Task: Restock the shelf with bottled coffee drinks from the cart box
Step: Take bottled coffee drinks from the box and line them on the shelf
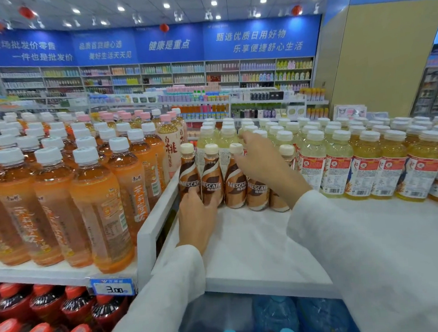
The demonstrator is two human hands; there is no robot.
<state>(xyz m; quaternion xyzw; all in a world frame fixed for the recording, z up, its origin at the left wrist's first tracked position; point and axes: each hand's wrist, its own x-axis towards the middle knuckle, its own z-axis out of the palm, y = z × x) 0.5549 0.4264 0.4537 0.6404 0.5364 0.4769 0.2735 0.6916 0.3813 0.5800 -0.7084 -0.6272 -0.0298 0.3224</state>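
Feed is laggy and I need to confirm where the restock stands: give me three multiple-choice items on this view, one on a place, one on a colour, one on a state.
1. Where do the coffee bottles stand?
A. On the lower shelf among red caps
B. On the top shelf, between orange tea bottles and yellow drinks
C. In a box

2. What colour are their caps?
A. Cream
B. Red
C. Blue

3. What is the left hand doing?
A. Hanging idle
B. Holding the price tag
C. Gripping the coffee bottles at the row's left end

Answers: B, the tea stands to their left and the yellow drinks to their right; A, each visible cap is cream; C, its fingers curl round the lower part of the leftmost bottle.
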